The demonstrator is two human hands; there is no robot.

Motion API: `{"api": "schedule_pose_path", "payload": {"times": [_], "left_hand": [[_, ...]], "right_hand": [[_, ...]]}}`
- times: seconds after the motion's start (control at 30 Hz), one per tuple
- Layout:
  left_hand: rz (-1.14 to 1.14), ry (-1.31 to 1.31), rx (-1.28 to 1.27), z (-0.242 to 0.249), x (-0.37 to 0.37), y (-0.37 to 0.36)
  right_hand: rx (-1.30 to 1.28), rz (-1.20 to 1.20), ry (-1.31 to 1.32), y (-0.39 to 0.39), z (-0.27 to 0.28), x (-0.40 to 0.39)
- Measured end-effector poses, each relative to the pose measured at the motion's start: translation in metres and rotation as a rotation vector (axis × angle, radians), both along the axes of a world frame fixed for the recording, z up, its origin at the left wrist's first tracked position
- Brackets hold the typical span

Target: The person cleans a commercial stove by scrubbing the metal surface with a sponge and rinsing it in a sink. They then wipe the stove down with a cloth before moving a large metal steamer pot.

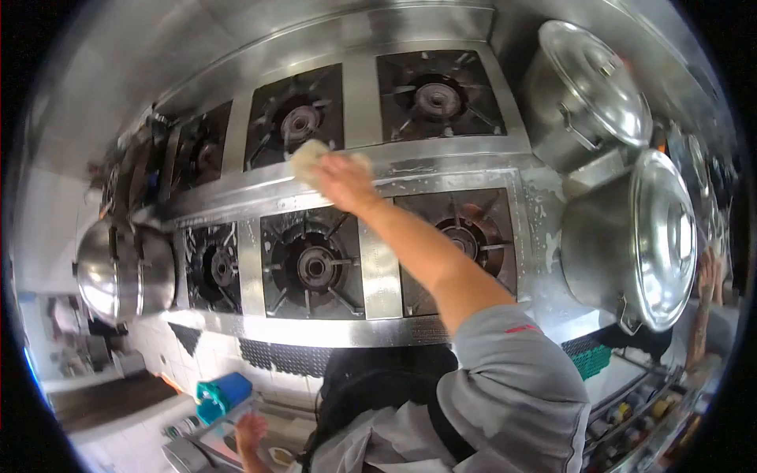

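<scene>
The largest thing here is the stove (382, 284), and its steel surface has wet, foamy patches, so in my judgement the right hand (344, 183) could slip if it pushes strongly. The heat of the burners cannot be seen; if some metal is hot, the bare forearm, which passes over the front burners, could be burned. The big lidded pot (599, 264) stands near the stove's wet right end, and a wide swing of the elbow could perhaps knock it. Smaller is the rear grate (300, 124), whose arms could catch a loose edge of the cloth (307, 164) and pull the grate out of place. The cloth is under and around the fingers of the right hand, which appears closed on it, at the near edge of this grate, beside the raised middle strip. The left hand (251, 430) is low and blurred; whether its fingers are apart or together, I cannot tell.
</scene>
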State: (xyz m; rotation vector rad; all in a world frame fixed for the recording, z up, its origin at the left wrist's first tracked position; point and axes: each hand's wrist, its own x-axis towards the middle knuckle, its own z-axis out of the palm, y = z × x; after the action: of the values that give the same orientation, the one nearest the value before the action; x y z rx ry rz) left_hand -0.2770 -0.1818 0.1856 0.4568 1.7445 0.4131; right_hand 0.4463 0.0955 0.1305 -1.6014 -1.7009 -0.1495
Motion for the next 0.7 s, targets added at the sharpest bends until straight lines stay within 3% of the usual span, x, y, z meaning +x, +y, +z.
{"api": "schedule_pose_path", "payload": {"times": [0.03, 0.07, 0.13, 0.2, 0.23, 0.3, 0.4, 0.43, 0.47, 0.5, 0.53, 0.6, 0.63, 0.67, 0.7], "left_hand": [[0.109, -0.042, -0.063, -0.001, 0.002, 0.001], [0.137, 0.042, -0.06, -0.002, 0.004, -0.005], [0.227, 0.131, -0.07, -0.027, -0.048, -0.046], [0.146, 0.127, -0.406, -0.034, -0.097, -0.078], [0.193, 0.117, -0.413, -0.04, -0.108, -0.103], [0.09, 0.396, -0.685, -0.061, -0.118, -0.134], [0.062, 0.153, -0.597, -0.055, -0.114, -0.13], [-0.006, 0.09, -0.519, -0.061, -0.122, -0.124], [-0.12, 0.22, -0.815, -0.128, -0.153, -0.111], [-0.119, 0.203, -0.819, -0.142, -0.163, -0.092], [-0.104, 0.182, -0.77, -0.152, -0.173, -0.06], [-0.103, 0.142, -0.734, -0.182, -0.22, -0.049], [0.388, -0.555, -0.528, -0.207, -0.257, 0.006], [0.39, -0.579, -0.544, -0.228, -0.246, 0.007], [0.289, -0.151, -0.325, -0.226, -0.247, 0.037]], "right_hand": [[-0.454, 0.047, 0.239, -0.024, 0.045, 0.023], [-0.025, -0.089, -0.014, -0.03, 0.015, 0.037], [-0.06, -0.235, -0.177, -0.064, -0.011, 0.095], [-0.132, -0.368, -0.279, -0.113, 0.011, 0.142], [-0.05, -0.399, -0.325, -0.137, 0.015, 0.162], [-0.136, -0.405, -0.411, -0.174, 0.009, 0.21], [-0.183, -0.617, -0.643, -0.191, -0.016, 0.235], [-0.179, -0.598, -0.658, -0.184, -0.016, 0.222], [-0.256, -0.571, -0.658, -0.174, -0.011, 0.205], [-0.334, -0.55, -0.657, -0.158, -0.01, 0.192], [-0.378, -0.464, -0.341, -0.138, -0.031, 0.188], [-0.436, -0.416, -0.762, -0.083, -0.041, 0.117], [-0.391, -0.402, -0.641, -0.039, -0.047, 0.068], [-0.491, -0.295, -0.589, 0.009, -0.036, 0.014], [-0.523, -0.326, -0.595, 0.057, -0.037, -0.048]]}}
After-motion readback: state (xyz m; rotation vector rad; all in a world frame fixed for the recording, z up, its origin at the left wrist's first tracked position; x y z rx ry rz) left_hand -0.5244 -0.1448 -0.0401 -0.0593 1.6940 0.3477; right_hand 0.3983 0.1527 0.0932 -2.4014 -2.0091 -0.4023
